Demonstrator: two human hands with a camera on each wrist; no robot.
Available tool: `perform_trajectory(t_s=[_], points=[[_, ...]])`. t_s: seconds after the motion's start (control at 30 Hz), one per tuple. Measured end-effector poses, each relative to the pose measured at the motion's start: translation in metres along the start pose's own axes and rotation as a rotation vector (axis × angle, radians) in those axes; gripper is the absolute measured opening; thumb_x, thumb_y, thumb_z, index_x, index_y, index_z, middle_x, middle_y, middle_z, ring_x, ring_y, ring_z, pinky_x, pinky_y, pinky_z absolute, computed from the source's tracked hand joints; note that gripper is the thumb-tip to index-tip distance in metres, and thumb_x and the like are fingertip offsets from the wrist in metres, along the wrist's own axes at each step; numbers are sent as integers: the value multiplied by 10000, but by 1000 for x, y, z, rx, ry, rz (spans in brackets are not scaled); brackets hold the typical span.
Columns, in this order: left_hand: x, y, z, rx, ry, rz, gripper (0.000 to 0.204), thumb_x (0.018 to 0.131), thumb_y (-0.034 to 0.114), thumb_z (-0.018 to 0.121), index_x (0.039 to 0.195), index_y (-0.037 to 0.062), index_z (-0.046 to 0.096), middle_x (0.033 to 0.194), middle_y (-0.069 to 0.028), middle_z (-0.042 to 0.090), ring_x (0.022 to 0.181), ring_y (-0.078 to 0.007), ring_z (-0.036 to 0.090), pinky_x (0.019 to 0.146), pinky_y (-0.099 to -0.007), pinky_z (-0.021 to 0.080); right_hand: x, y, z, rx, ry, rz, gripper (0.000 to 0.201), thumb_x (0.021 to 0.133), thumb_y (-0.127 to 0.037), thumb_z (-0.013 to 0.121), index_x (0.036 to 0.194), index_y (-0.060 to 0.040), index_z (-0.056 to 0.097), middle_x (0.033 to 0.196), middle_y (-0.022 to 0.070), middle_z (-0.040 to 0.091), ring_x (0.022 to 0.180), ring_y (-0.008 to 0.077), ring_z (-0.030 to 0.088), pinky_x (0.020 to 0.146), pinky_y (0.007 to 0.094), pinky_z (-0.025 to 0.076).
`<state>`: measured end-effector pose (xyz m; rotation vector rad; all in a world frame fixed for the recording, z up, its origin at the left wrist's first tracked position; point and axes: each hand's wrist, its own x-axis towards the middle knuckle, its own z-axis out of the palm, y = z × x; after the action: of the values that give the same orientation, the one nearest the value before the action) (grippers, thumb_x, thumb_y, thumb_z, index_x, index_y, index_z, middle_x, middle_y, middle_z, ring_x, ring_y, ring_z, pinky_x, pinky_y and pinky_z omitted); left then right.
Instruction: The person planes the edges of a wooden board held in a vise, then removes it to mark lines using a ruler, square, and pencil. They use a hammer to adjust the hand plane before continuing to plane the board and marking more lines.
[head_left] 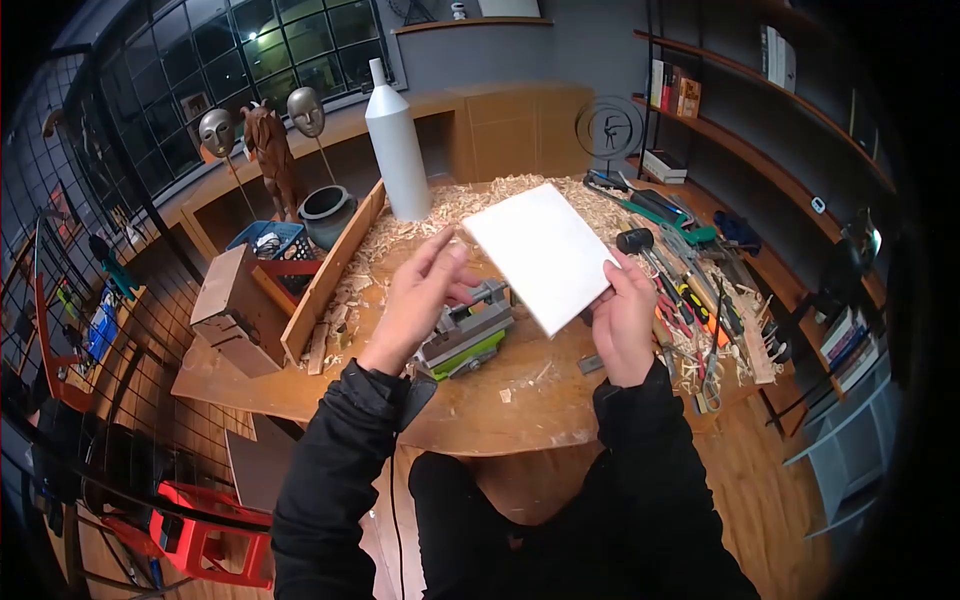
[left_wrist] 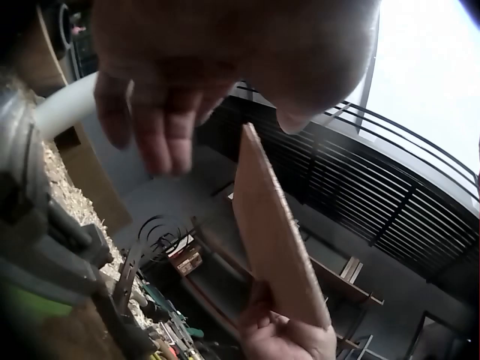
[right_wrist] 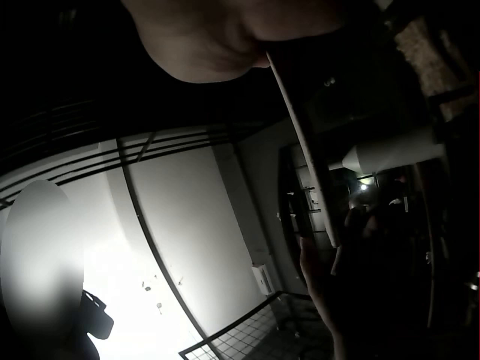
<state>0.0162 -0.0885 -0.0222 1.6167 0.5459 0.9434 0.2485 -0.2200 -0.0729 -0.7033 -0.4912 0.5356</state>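
Note:
My right hand (head_left: 608,288) grips the near right corner of a thin white square board (head_left: 540,255) and holds it tilted above the workbench. The wrist views show that board edge-on (left_wrist: 277,232) (right_wrist: 304,142), with a brown back face. My left hand (head_left: 438,268) hovers just left of the board with its fingers (left_wrist: 150,127) straight and loose, holding nothing; a gap shows between them and the board. A grey and green bench vise (head_left: 465,335) sits on the bench under both hands.
Wood shavings (head_left: 470,205) cover the wooden workbench (head_left: 480,420). A tall white bottle (head_left: 395,140) stands at the back. Hand tools (head_left: 690,290) and a black mallet (head_left: 635,240) lie to the right. A plank (head_left: 335,265) and a wooden box (head_left: 235,310) stand to the left.

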Motion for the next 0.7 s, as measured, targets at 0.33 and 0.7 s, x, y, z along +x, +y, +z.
perform_trajectory(t_s=[0.33, 0.7], points=[[5, -12, 31, -53, -71, 253, 952, 896, 81, 857, 1623, -66, 260, 1097, -108, 667, 833, -96, 656, 790, -248, 573, 6, 40, -25, 98, 32, 330, 278, 1026, -83, 573, 1288, -4, 622, 1217, 109, 714, 1103, 237, 699, 967, 395, 561], [1, -13, 40, 153, 74, 400, 955, 762, 185, 983, 1481, -30, 390, 1302, -127, 602, 1103, -161, 646, 945, -329, 547, -14, 44, -17, 149, 15, 489, 168, 1001, -141, 639, 1131, -76, 724, 984, 3, 747, 871, 137, 680, 798, 284, 510]])
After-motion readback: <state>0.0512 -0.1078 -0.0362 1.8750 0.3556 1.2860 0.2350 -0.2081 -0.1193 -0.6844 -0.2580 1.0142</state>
